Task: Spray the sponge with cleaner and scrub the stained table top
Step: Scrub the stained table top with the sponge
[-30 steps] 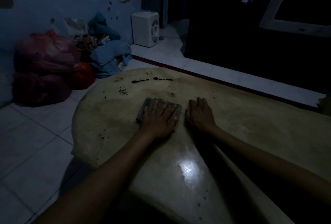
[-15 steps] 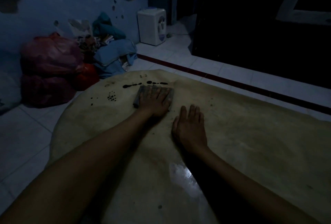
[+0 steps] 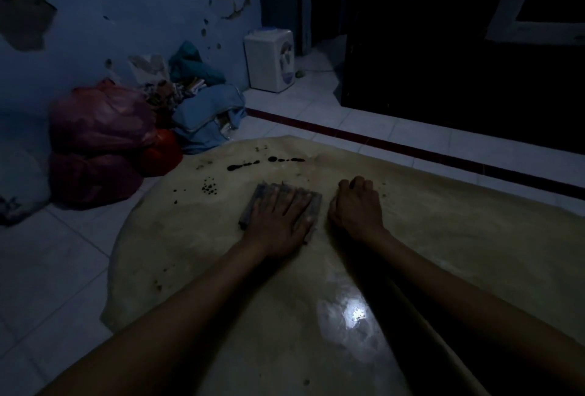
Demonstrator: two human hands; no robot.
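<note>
A rounded beige table top (image 3: 443, 237) fills the lower half of the view in dim light. Dark stains (image 3: 266, 162) run in a line near its far edge, with a cluster of small spots (image 3: 209, 188) to the left. My left hand (image 3: 281, 221) lies flat with straight fingers on a grey sponge (image 3: 253, 202), pressing it onto the table just short of the stains. My right hand (image 3: 357, 205) rests on the table beside the sponge, its fingers curled under and holding nothing. No spray bottle is in view.
Red plastic bags (image 3: 101, 142) and a heap of blue cloth (image 3: 209, 117) lie on the tiled floor by the blue wall. A white water dispenser (image 3: 269, 60) stands farther back. Dark furniture (image 3: 443, 63) fills the right rear. A wet glare (image 3: 356, 313) shines on the table.
My left hand has drawn the sponge back from the stain line toward me. My right hand has slid forward beside the sponge and its fingers have curled from flat.
</note>
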